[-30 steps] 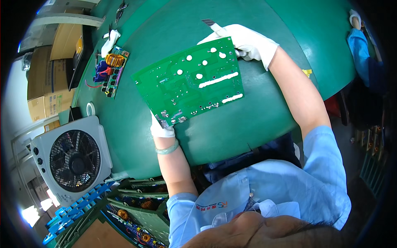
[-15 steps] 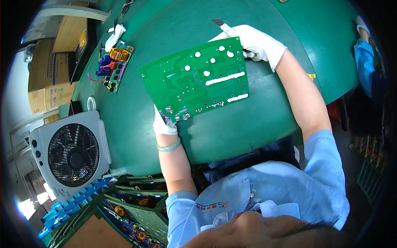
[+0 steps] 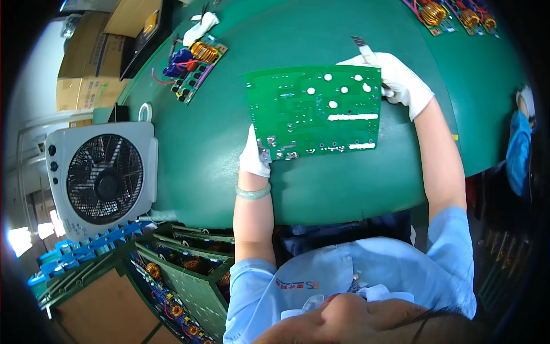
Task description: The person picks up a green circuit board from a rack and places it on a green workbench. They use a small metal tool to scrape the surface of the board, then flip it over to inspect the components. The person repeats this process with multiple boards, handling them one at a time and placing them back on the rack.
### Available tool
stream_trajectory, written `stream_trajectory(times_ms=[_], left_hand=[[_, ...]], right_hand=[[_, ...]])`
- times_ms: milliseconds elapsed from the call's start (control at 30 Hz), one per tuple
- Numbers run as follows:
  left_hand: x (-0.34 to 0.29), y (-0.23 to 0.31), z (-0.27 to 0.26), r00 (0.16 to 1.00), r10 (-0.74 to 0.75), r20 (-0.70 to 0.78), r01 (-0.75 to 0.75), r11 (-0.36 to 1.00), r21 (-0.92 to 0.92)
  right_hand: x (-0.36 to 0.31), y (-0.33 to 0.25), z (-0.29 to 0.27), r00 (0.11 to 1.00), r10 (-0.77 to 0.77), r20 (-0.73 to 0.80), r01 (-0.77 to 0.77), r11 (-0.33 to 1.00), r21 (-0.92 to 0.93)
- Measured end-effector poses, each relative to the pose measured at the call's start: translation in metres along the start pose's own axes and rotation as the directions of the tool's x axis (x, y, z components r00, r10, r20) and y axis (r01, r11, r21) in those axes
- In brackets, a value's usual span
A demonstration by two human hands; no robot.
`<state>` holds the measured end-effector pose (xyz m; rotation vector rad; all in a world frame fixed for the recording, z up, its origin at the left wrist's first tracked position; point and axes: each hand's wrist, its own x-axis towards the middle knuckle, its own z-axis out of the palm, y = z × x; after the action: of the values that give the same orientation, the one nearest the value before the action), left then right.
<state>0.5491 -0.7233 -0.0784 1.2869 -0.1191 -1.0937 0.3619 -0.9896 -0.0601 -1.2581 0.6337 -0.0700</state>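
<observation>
A green circuit board (image 3: 303, 127) is held up over the table with its solder side facing me. White blobs and two white strips of a paste-like material lie on its right half. My left hand (image 3: 253, 153), in a white glove, grips the lower left corner; most of its fingers are behind the board. Gloved as well, my right hand (image 3: 405, 83) closes on the upper right edge. From that hand sticks out a slim pale tool with a dark striped flat tip (image 3: 359, 42), its kind unclear.
Another board with coils (image 3: 195, 66) lies at the upper left, near a white cloth-like item (image 3: 200, 28). More coil boards (image 3: 433, 14) are at the far right. A box fan (image 3: 106, 178) stands left, above green racks of boards (image 3: 183, 264). A co-worker's gloved hand (image 3: 525, 100) shows at right.
The board has turned slightly clockwise, its lower edge now nearly level. The view has shifted, bringing coil boards into sight at the upper right. Both hands keep their hold.
</observation>
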Motion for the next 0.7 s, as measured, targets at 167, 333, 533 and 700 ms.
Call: stream_trajectory(times_ms=[167,333,533,700], left_hand=[[0.001,0.002,-0.001,0.997,-0.058,0.047,0.06,0.997,-0.05],[0.004,0.0,-0.001,0.992,-0.029,0.119,0.036,0.998,-0.051],[0.012,-0.002,-0.008,0.98,-0.104,0.172,0.128,0.983,-0.132],[0.013,-0.005,-0.003,0.985,-0.09,0.148,0.113,0.98,-0.161]], right_hand=[[-0.001,-0.003,0.001,0.999,0.032,-0.02,-0.033,0.999,-0.034],[-0.004,-0.005,0.003,0.999,0.026,-0.036,-0.028,0.998,-0.06],[-0.004,-0.01,0.003,0.995,0.082,-0.054,-0.083,0.996,-0.022],[0.004,0.0,-0.005,0.999,-0.013,0.037,0.009,0.995,0.095]])
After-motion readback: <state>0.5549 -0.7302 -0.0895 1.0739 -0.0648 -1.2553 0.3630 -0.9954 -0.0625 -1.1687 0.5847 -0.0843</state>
